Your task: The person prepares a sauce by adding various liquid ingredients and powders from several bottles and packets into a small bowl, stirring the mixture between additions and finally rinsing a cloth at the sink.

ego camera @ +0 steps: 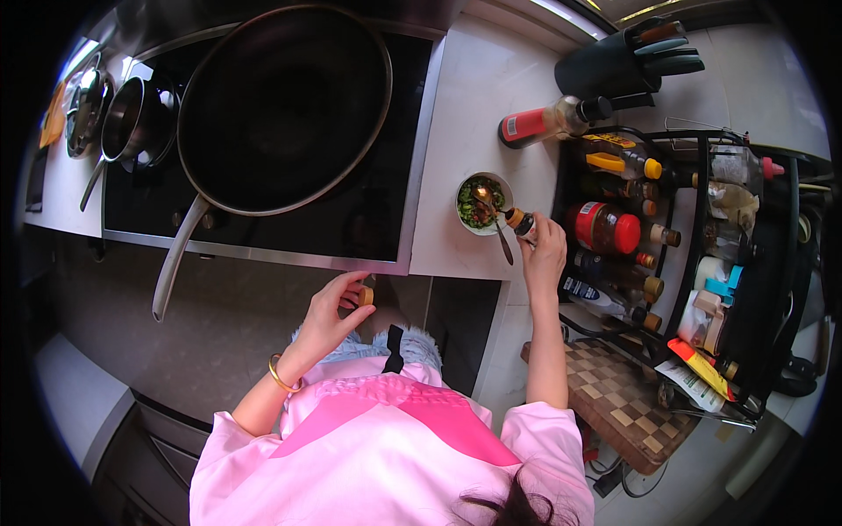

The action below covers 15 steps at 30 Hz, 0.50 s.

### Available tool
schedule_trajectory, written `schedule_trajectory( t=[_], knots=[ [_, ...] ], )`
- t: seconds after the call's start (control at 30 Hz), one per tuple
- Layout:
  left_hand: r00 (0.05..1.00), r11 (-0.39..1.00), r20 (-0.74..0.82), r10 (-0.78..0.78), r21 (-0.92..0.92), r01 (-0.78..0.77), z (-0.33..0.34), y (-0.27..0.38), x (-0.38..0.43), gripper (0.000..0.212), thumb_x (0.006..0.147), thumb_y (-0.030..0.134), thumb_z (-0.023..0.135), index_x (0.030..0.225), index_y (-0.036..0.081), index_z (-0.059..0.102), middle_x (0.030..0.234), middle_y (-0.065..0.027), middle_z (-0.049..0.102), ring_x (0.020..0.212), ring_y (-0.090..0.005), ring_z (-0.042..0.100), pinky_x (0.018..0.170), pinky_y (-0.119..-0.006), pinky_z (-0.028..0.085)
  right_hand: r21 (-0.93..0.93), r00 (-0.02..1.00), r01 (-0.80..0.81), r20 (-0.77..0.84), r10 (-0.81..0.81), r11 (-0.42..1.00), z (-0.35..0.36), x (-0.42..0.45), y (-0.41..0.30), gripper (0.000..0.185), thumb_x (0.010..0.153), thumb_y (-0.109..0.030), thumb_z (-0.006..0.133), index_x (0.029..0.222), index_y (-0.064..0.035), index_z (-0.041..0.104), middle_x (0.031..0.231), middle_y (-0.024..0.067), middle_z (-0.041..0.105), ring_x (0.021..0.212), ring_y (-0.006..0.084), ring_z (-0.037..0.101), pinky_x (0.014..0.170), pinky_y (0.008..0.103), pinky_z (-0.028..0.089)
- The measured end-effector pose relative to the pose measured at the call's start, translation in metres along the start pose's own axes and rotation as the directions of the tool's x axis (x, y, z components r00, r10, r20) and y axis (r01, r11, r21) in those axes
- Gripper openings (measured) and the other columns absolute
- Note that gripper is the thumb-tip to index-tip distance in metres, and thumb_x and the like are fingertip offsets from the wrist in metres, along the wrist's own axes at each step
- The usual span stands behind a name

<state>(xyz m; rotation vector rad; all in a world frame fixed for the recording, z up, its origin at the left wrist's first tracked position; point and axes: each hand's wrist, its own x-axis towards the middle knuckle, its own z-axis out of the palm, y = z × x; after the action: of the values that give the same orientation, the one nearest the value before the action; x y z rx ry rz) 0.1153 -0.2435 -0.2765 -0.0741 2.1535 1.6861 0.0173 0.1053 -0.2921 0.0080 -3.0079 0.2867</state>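
Observation:
In my right hand [544, 246] is a small dark bottle [521, 223] with a yellow-brown neck, tilted so its mouth points at a white bowl [464, 220]. Chopped green herbs [471, 204] fill much of the bowl. A metal spoon [503, 244] rests in it, its handle hanging over the near rim. My left hand [335, 309] is raised before my body, off the counter edge, with a yellow-brown cap [366, 296] between thumb and fingers. Whether liquid is leaving the bottle is too small to tell.
A large frying pan [283, 112] sits on the black cooktop [368, 230], its handle jutting past the front edge. A red-labelled bottle [543, 123] stands behind the bowl. To the right are a knife block [605, 66], a rack [687, 243] of condiments and a checkered wooden cutting board [618, 394].

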Motion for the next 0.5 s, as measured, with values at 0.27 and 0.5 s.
schedule_trajectory(
  t=[0.27, 0.5],
  knots=[
    [1.0, 1.0, 0.003, 0.0, -0.008, 0.0, -0.001, 0.0, -0.001, 0.047, 0.078, 0.008, 0.072, 0.121, 0.0, 0.053, 0.1, -0.0118, 0.062, 0.086, -0.0188, 0.063, 0.075, -0.027, 0.052, 0.086, 0.999, -0.011, 0.052, 0.007, 0.996, 0.0, -0.002, -0.012, 0.049, 0.067, 0.0, 0.074, 0.113, -0.003, 0.058, 0.105, 0.013, 0.059, 0.103, 0.0332, 0.054, 0.089, 0.0412, 0.044],
    [1.0, 1.0, 0.002, 0.005, 0.016, -0.005, -0.002, 0.0, 0.0, 0.051, 0.077, 0.005, 0.072, 0.123, 0.001, 0.053, 0.097, -0.0104, 0.064, 0.084, -0.0157, 0.063, 0.076, -0.027, 0.052, 0.295, 0.999, -0.051, 0.012, 0.05, 0.954, -0.002, -0.002, -0.019, 0.048, 0.068, -0.002, 0.074, 0.112, -0.0026, 0.058, 0.103, 0.0141, 0.062, 0.097, 0.0334, 0.059, 0.084, 0.0397, 0.047]
  ],
)
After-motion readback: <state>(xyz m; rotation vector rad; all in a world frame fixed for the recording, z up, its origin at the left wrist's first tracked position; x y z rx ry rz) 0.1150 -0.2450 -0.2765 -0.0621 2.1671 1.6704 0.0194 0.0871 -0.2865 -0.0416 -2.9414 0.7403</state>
